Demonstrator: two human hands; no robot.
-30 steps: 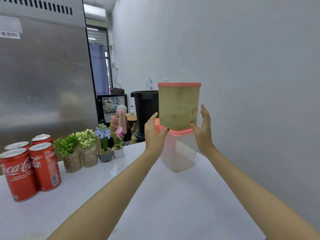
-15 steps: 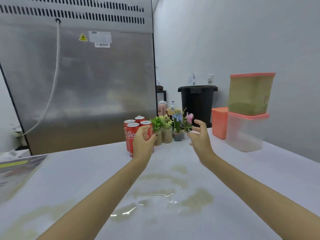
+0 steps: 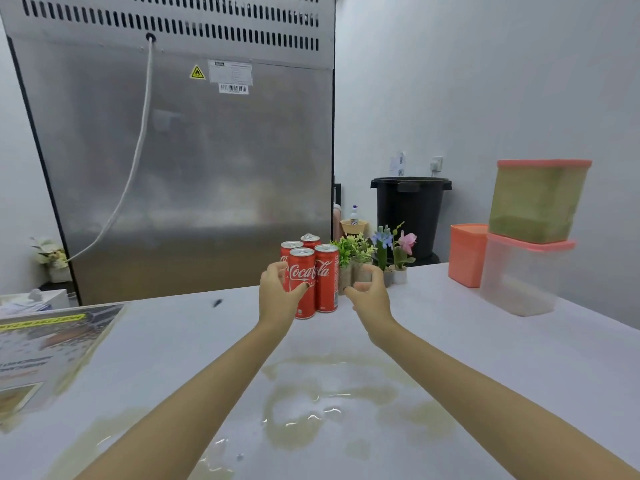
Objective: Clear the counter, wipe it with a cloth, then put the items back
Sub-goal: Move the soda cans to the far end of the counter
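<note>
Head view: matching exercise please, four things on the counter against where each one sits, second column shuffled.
Things:
1. cola cans
2. green-filled container
3. orange box
4. spill

Places:
A. stacked on the clear container
B. near part of the counter, closest to the camera
C. just left of the potted plants
D. beside the clear container, on its left

Pairs: 1-C, 2-A, 3-D, 4-B.

Soft, even indoor light
Glints shine off the wet patch point(image 3: 322, 407) on my tabletop point(image 3: 485, 358); shadows are faint, straight lines bow outward, and the poster point(image 3: 45, 344) at left smears.
</note>
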